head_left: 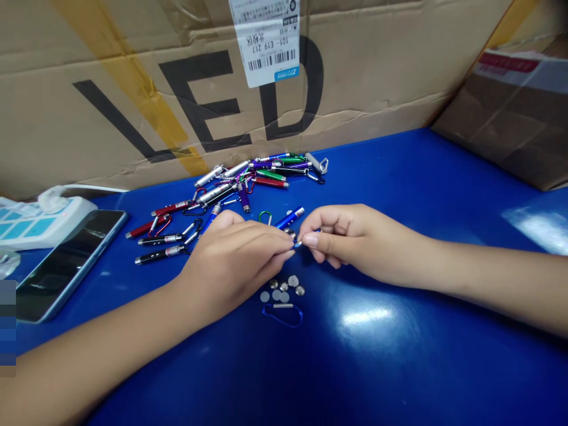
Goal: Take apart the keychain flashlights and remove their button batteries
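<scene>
Nearest the wearer, well below the fingertips, lies a blue carabiner clip [283, 306], loose on the blue table [399, 378]. Between it and the fingers sit pale discs [284, 297] and domed metal pieces [300, 291]; a dropped part would likely land among these and be hard to pick out.

Above them, the left hand [235, 254] and right hand [341, 236] meet fingertip to fingertip, both pinching a small blue piece [298, 244] with a bright end — most of it is covered, so the left hold is only partly visible. With so little surface to grip, uneven pressure could make it slip or twist out.

Just beyond the fingertips lies a blue penlight [290, 218]; a knuckle brushing it might set it rolling. Farther off, beyond the left fingers, is a heap of clipped penlights [217, 193] — their clips could snag one another — and behind it a cardboard box [355, 89].
</scene>
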Demonstrator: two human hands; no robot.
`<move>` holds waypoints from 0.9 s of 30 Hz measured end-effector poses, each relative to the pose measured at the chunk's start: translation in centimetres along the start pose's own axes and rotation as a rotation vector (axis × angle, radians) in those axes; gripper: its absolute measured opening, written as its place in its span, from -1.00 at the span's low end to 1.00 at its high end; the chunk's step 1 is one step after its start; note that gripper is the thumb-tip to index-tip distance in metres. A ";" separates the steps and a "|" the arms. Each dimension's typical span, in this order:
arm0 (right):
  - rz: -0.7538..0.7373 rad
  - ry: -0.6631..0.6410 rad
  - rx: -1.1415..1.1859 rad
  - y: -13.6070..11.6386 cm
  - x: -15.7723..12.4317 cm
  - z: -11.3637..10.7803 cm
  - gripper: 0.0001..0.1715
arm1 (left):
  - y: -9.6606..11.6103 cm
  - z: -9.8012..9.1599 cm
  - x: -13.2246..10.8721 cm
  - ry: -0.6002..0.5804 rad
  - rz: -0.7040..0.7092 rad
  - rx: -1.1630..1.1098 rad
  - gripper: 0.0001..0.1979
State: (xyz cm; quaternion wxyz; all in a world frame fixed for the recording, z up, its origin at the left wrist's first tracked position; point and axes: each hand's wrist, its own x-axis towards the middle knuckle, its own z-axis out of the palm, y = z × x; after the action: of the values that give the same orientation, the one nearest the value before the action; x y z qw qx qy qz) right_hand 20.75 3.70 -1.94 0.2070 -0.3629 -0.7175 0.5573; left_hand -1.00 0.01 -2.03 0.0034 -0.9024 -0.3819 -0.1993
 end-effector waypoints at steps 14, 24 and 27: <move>0.016 0.015 -0.027 -0.2 0.1 -0.1 -0.79 | -0.5 0.3 -0.2 0.053 0.020 -0.091 -0.89; -0.461 -0.089 -0.761 1.0 -0.7 -1.2 -0.85 | -1.1 -0.4 0.0 -0.007 -0.020 -0.068 -0.89; -0.484 -0.048 -0.928 1.2 -0.8 -1.1 -0.78 | -1.7 -0.7 0.4 0.046 -0.129 0.015 -0.87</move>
State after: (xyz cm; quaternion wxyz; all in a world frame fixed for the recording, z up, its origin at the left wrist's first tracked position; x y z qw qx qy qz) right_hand 22.33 3.95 -2.64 0.1306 -0.2274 -0.9568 0.1254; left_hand -2.15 1.33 -1.47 0.0062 -0.8710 -0.4407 -0.2171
